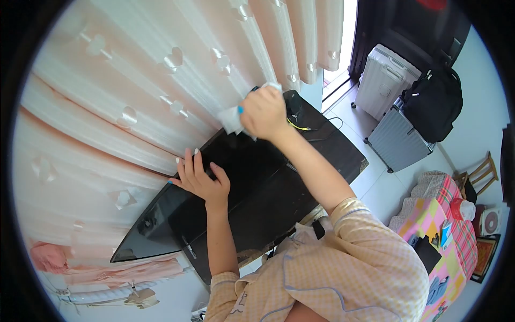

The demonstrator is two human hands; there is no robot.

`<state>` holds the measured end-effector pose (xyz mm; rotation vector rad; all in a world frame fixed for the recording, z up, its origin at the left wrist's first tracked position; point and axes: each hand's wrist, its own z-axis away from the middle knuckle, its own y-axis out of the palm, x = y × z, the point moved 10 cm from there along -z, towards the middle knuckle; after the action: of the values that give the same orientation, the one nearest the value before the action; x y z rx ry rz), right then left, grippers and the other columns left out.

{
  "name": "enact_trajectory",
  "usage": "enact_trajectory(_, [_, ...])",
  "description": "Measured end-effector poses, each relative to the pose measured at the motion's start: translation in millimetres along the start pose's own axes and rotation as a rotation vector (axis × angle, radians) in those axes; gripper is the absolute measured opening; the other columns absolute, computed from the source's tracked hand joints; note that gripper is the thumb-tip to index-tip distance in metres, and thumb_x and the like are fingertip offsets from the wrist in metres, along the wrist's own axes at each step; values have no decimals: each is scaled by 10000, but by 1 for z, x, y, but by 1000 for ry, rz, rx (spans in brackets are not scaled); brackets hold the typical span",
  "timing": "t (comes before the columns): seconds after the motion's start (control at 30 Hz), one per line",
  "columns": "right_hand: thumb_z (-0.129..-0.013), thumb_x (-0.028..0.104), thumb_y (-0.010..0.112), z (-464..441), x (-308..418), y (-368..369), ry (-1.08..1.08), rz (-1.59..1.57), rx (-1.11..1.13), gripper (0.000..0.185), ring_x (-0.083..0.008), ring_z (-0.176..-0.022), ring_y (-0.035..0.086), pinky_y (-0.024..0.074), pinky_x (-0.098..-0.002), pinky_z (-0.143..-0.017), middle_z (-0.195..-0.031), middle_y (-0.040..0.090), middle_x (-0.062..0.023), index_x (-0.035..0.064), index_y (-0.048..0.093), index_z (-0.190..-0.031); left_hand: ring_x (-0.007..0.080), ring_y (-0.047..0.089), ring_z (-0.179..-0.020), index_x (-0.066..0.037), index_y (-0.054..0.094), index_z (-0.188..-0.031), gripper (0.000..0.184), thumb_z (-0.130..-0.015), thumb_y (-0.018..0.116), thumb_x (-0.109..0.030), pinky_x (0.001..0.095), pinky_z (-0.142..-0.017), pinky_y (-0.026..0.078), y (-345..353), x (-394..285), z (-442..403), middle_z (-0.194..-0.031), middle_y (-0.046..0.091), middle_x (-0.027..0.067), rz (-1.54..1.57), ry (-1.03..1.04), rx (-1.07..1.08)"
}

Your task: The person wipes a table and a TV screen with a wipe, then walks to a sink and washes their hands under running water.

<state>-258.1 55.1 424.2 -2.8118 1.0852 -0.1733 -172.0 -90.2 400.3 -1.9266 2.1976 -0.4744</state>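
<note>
A black flat screen (177, 214), likely a television, stands on a dark table in front of the curtain. My right hand (264, 114) is closed around a crumpled white cloth or tissue (232, 120) at the screen's upper right end. Spread fingers of my left hand (201, 178) rest at the screen's top edge, left of the right hand, and hold nothing. Part of the screen is hidden behind both hands and forearms.
Pale pink curtains (145, 70) hang right behind the screen. Cables (300, 127) lie on the dark table (335, 155). Two suitcases (399, 137) and a black backpack (435, 102) stand by the dark door. A table with a colourful cloth (429, 214) is at the right.
</note>
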Motion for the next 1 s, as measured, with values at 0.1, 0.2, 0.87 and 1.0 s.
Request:
enact_trajectory(0.1, [-707, 99, 499, -2, -28, -15, 17, 6, -56, 113, -260, -542, 422, 338, -338, -552, -586, 424, -92, 34, 459, -624, 295, 389, -1129, -34, 503, -1108, 361, -764, 471, -139, 461, -1012, 53, 18, -25, -12, -1165, 488, 116, -18, 55, 69])
enact_trajectory(0.2, [-821, 130, 435, 25, -85, -7, 551, -307, -96, 222, -317, -492, 408, 341, -357, -491, -558, 401, -144, -3, 444, -642, 257, 421, -1092, -51, 512, -1110, 367, -767, 471, -174, 433, -977, 150, 39, -54, -24, -1150, 506, 77, -5, 109, 117])
enact_trajectory(0.87, [-873, 158, 363, 333, -103, 32, 1335, -217, 26, 310, -324, -579, 481, 367, -376, -556, -633, 478, -191, -55, 448, -665, 237, 412, -998, -43, 542, -1062, 349, -782, 456, -233, 396, -934, 128, 59, -81, -28, -1093, 533, 68, -133, 135, 37])
enact_trajectory(1.0, [-878, 193, 381, 386, -107, 41, 1558, -317, 34, 324, -301, -585, 493, 375, -359, -553, -649, 494, -194, -58, 487, -704, 232, 413, -995, -48, 545, -1061, 346, -777, 461, -228, 398, -928, 134, 59, -81, -28, -1099, 528, 66, -130, 126, 43])
